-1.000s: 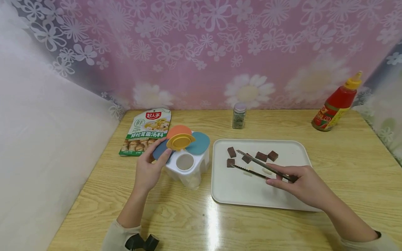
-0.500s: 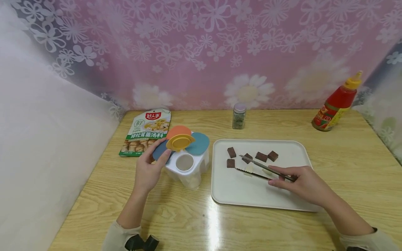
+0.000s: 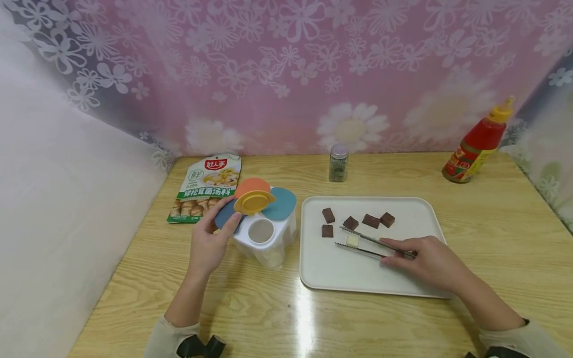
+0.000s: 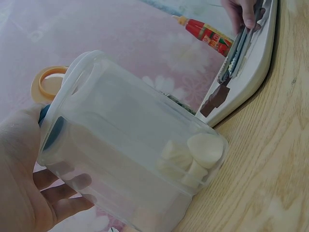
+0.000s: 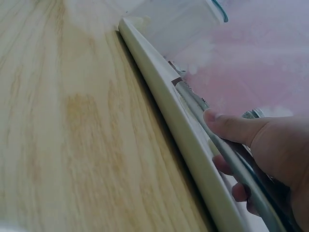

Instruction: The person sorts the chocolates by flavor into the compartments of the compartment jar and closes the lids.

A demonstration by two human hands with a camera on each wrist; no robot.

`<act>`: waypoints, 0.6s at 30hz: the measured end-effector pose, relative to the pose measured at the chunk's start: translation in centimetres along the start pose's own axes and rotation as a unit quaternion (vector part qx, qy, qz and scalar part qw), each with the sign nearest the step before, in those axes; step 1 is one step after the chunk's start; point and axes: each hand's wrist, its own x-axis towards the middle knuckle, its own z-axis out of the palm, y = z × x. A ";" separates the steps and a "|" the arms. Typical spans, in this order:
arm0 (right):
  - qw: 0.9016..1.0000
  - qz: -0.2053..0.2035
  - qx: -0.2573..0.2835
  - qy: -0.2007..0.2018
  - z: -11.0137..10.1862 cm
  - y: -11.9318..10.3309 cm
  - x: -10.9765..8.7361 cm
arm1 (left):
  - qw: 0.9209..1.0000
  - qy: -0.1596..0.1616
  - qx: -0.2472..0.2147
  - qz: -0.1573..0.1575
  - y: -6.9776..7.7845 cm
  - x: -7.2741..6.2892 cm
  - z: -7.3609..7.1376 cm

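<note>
Right hand (image 3: 423,258) pinching tongs (image 3: 367,237) | tips leftward, long axis slanting slightly away | left hand (image 3: 209,244) gripping container (image 3: 272,251)

Curtained tabletop nook, flowered drape (image 3: 277,94), wood-grain table (image 3: 250,313)

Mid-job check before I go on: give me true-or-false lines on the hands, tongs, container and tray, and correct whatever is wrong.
1. The left hand grips the container. True.
2. The right hand holds the tongs. True.
3. The tips of the tongs are over the container. False: they are over the tray, with a pale block between the arms.
4. Every opening of the container is covered. False: the yellow lid is raised, leaving one opening uncovered.
5. Five dark pieces lie on the tray. True.
6. The container holds nothing. False: the left wrist view shows pale pieces near its base.
</note>
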 end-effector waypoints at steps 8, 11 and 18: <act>1.000 0.001 -0.003 0.003 0.1 0.2 0.1 | 1.000 -0.002 0.001 -0.006 0.2 0.0 0.0; 1.000 -0.002 -0.008 0.007 0.1 0.1 0.1 | 1.000 -0.003 0.001 -0.003 0.1 0.0 -0.1; 1.000 -0.006 -0.002 0.005 0.2 0.1 0.1 | 1.000 -0.004 -0.002 0.001 0.0 -0.2 -0.1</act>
